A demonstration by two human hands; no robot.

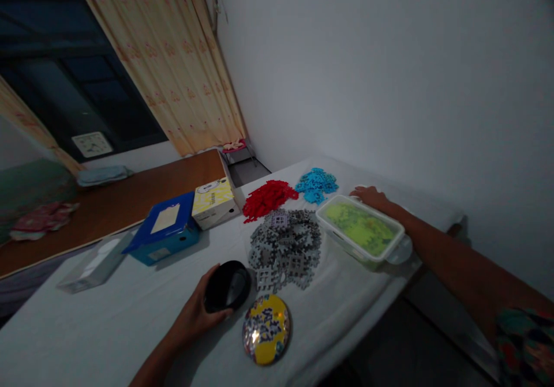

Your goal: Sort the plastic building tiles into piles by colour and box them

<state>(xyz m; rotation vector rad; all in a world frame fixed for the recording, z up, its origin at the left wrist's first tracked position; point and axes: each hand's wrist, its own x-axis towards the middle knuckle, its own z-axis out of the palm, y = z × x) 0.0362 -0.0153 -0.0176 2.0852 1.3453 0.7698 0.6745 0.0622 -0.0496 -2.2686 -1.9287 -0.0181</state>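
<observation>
My left hand (201, 306) is wrapped round the side of a black round cup (228, 286), which is tilted so that its dark inside shows. Just to the right of it lies a round yellow lid (266, 329) with dark lettering and a shiny rim. My right hand (371, 196) is curled against the far right side of a clear plastic food container (361, 231) full of green pieces; its fingertips are partly hidden. Between my hands spreads a heap of grey interlocking plastic pieces (283, 251). Behind it are a red heap (269, 198) and a blue heap (317, 185) of similar pieces.
A blue box (167, 225), a yellow and white box (214, 202) and a clear plastic box (95, 263) stand along the table's left side. A white wall (381, 75) borders the far right. The white-covered table's (341, 312) near edge slopes down toward me.
</observation>
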